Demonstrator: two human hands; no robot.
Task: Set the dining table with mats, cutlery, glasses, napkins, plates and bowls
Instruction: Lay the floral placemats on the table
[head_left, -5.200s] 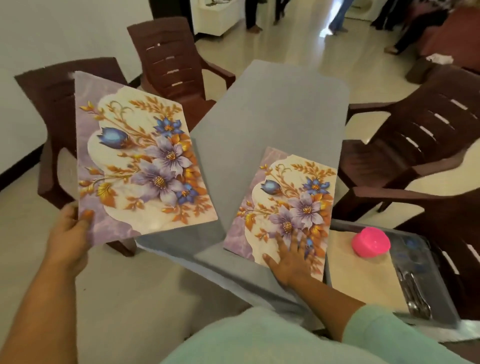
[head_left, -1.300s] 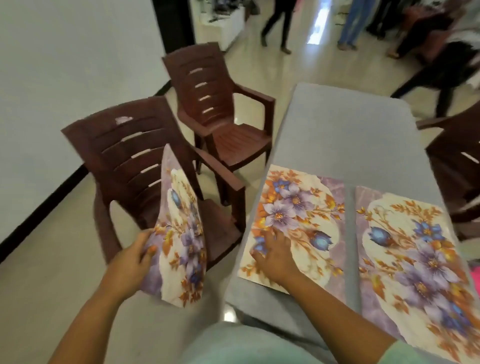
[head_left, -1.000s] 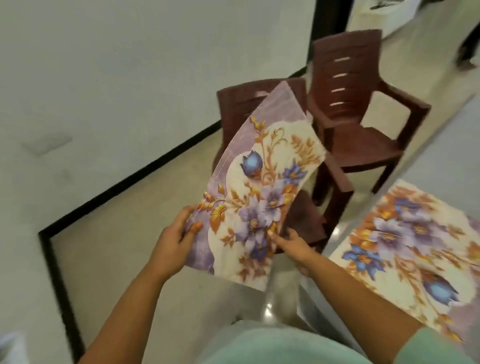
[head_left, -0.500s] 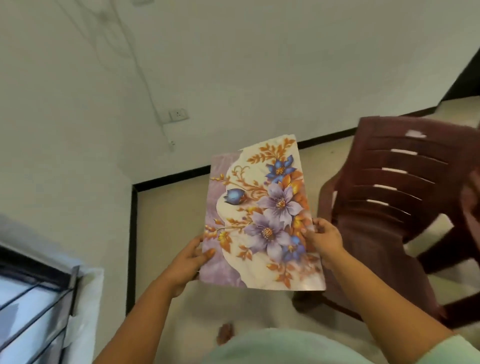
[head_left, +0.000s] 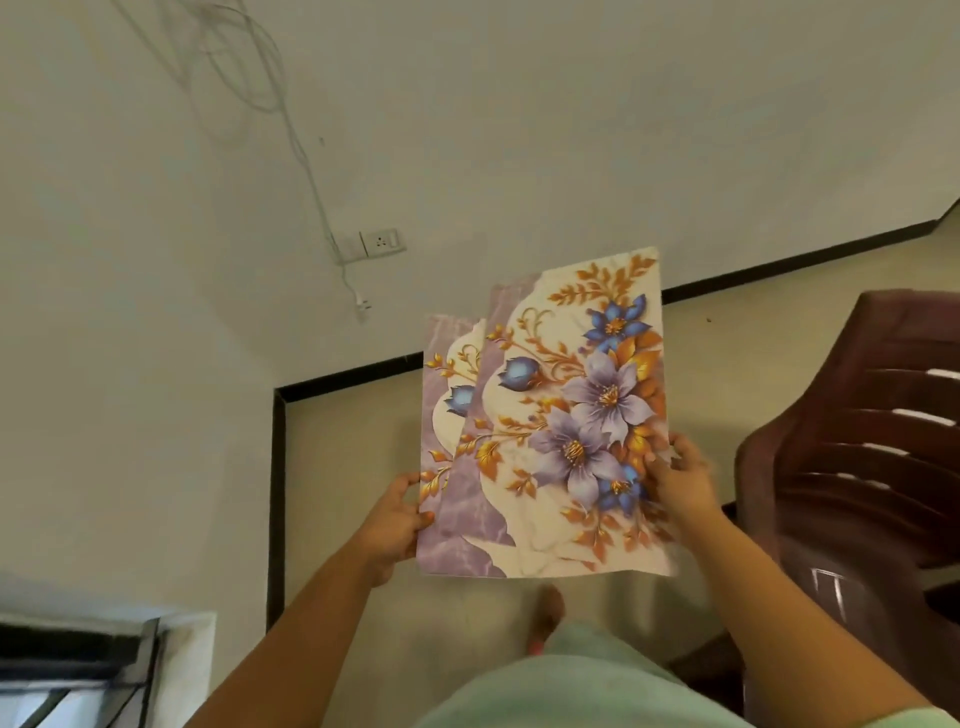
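Biggest thing in view is the plain off-white wall (head_left: 519, 130), filling everything from 9 o'clock round to 2 o'clock, with a black skirting strip (head_left: 337, 376) along its foot and a beige floor (head_left: 353, 467) below that. Next is a dark brown plastic chair (head_left: 857, 441) with a slatted back over at 3 o'clock, its seat holding nothing that I can see. At 7 o'clock there's a corner of a barred window (head_left: 67, 670). No containers in shot at all, so nothing to report there. Dead centre, held up in the air over the floor, are two floral mats: the front mat (head_left: 566, 431) with its long axis running roughly 12 to 6, tipped a touch clockwise, blue flower end toward 12, printed face to the camera, and the back mat (head_left: 447, 395) peeking out at its 9 o'clock side (same pattern, only a strip showing). The left hand (head_left: 392, 525) pinches the left edge, thumb on the printed face, and the right hand (head_left: 680, 480) grips the front mat's right edge with fingers curled round it. A bare foot (head_left: 548, 618) shows at 6 o'clock, and up at 11 o'clock sits a wall socket (head_left: 376, 242) with a thin white cable (head_left: 306, 171) running above it.
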